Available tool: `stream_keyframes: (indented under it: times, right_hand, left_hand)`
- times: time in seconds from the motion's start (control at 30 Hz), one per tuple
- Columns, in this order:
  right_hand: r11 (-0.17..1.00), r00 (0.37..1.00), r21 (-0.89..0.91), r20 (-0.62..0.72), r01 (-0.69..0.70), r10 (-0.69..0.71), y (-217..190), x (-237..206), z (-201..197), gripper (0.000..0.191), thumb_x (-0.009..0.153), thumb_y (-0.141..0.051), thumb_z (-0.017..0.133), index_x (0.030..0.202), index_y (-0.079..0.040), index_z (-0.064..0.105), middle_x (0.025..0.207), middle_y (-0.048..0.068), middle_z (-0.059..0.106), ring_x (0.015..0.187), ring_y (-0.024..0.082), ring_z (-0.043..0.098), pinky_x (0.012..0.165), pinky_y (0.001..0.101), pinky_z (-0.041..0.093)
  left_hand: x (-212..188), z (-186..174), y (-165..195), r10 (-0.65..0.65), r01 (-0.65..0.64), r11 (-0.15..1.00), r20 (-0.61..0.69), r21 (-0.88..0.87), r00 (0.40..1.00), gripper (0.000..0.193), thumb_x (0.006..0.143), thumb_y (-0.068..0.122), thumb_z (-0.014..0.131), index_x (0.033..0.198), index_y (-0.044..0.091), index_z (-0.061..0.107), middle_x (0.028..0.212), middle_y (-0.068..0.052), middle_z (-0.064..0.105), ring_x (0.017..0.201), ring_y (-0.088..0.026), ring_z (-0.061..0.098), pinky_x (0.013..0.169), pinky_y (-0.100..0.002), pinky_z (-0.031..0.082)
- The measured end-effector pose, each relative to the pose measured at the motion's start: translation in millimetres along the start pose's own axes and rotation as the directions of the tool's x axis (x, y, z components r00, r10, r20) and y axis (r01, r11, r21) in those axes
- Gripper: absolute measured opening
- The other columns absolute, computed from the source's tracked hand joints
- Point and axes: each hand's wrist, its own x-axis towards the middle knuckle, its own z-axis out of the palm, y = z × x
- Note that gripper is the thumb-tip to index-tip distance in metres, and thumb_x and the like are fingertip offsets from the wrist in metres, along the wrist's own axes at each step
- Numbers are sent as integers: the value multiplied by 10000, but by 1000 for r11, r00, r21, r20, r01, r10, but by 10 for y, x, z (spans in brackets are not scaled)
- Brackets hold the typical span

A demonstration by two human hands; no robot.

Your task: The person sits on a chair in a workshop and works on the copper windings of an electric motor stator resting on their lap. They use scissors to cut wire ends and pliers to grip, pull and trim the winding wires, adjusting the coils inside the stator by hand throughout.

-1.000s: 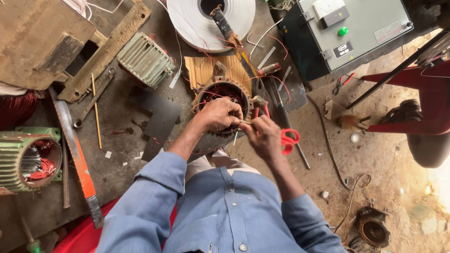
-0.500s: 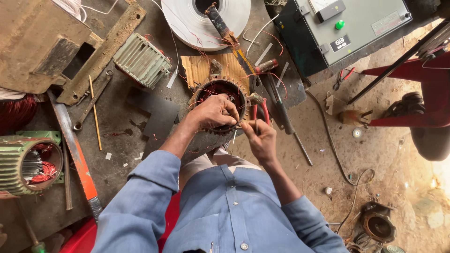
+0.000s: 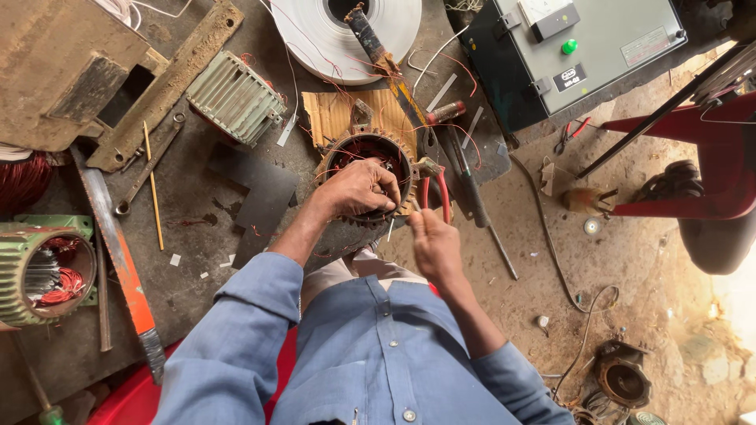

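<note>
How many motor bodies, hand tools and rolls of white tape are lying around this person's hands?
Motor bodies: 3, the one under the left hand at, a green one, a ribbed one
Hand tools: 3, wrench, pliers, screwdriver
White tape rolls: 1
Total: 7

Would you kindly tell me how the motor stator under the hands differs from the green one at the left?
The dark stator sits opening-up with the left hand on its rim; the green stator lies on its side, untouched. The dark one looks bare and rusty, the green one painted and finned. Both show red copper windings inside.
</note>
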Motion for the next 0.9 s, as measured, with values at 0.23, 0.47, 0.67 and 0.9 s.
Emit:
stream_keyframes:
  times: [0.23,0.47,0.67,0.9]
  right_hand:
    - [990,996,-114,-18,87,-89,-191,158,160,440,1059,-429,583,868,-46,684,642,190,589,601,255,546,590,420,437]
    - [963,997,258,-34,81,-75,42,128,-142,389,1004,-404,618,847,-53,679,599,70,572,558,121,501,517,364,425]
    - [739,819,-399,58,543,-571,-90,326,-150,495,957,-489,715,702,-92,566,668,62,572,577,273,582,519,421,454]
    - [376,555,-532,227,759,-800,-186,638,-592,650,754,-725,656,665,-89,558,646,68,548,586,242,588,550,384,450]
  left_hand:
    - [-14,70,23,-37,46,994,-89,102,995,235,653,249,859,868,166,814,809,-85,689,877,-240,644,764,-390,513]
    - [-35,64,79,10,2,994,-111,107,994,185,664,207,840,846,195,808,821,-40,714,934,-239,661,773,-398,520]
    - [-33,42,146,-129,135,989,-88,56,988,267,637,271,919,854,174,797,856,-76,641,866,-246,654,747,-401,505]
    - [-47,54,98,-34,38,998,-89,50,996,177,670,172,841,844,166,808,830,-59,695,903,-215,666,774,-369,521]
